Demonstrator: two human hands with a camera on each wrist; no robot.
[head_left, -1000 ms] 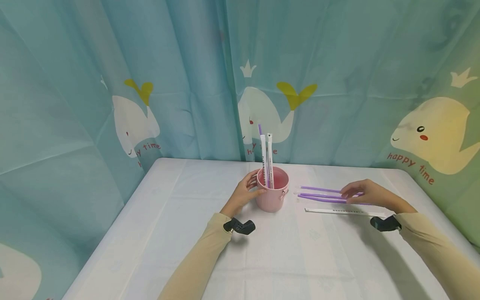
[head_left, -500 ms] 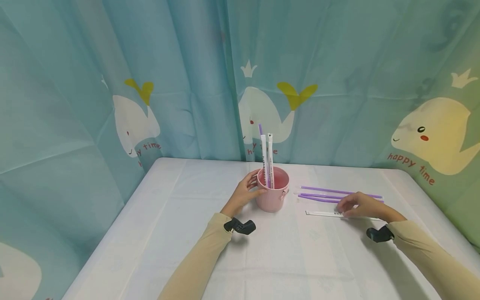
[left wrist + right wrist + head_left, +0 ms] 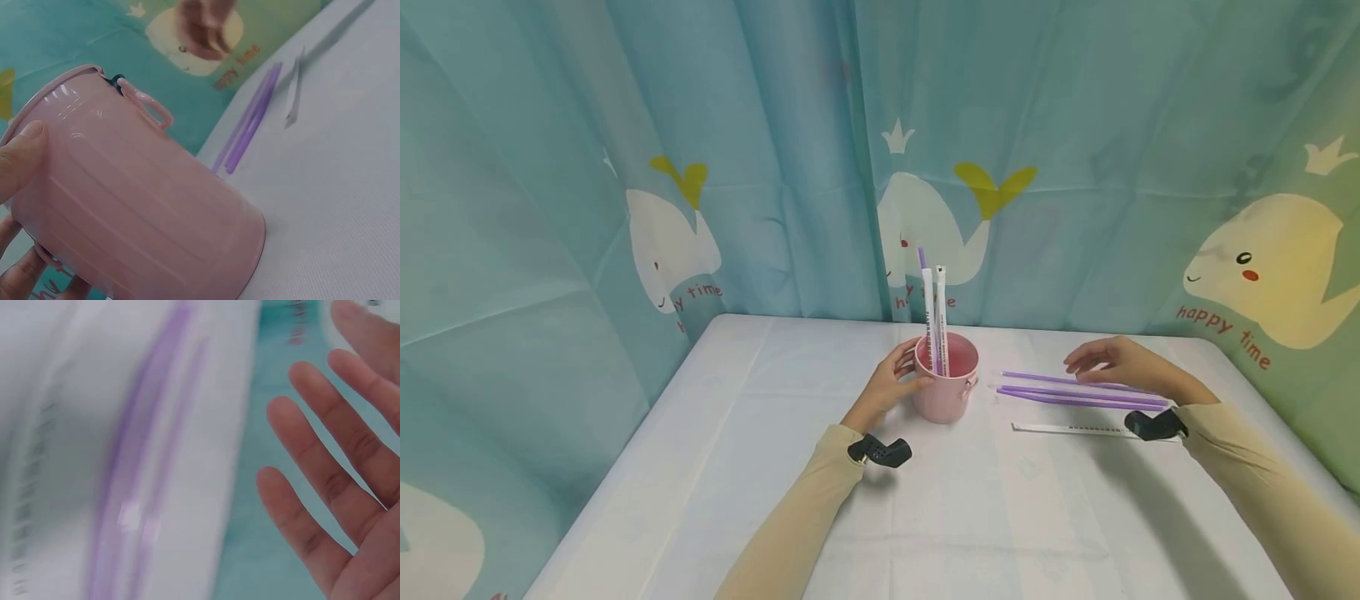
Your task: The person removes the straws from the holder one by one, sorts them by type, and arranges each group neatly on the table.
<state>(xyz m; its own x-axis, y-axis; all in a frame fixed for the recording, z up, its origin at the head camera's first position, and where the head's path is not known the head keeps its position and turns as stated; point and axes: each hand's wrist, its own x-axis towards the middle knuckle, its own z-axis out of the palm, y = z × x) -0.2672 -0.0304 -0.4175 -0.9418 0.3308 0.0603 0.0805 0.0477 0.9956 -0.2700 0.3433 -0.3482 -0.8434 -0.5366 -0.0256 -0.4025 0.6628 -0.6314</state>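
Note:
My left hand (image 3: 883, 393) holds the side of a small pink bucket (image 3: 942, 404), thumb on the near side and fingers round the left. The left wrist view shows the thumb pressed near the rim of the bucket (image 3: 137, 187). Standing in it are two white paper-wrapped straws (image 3: 930, 308) and a purple straw (image 3: 921, 258). My right hand (image 3: 1131, 367) is raised above several purple straws (image 3: 1075, 402), holding nothing. In the right wrist view the fingers of the right hand (image 3: 340, 481) are spread. One paper-wrapped straw (image 3: 1060, 429) lies nearer on the table.
A pale cloth covers the table (image 3: 760, 467). Behind it hangs a blue-green curtain (image 3: 790, 150) with whale prints, close to the table's far edge. A dark wrist camera (image 3: 880, 452) is strapped to each wrist.
My right hand moved from the purple straws toward the paper-wrapped straw, then up and away from it. That wrapped straw shifted slightly nearer. The left hand and bucket stayed put.

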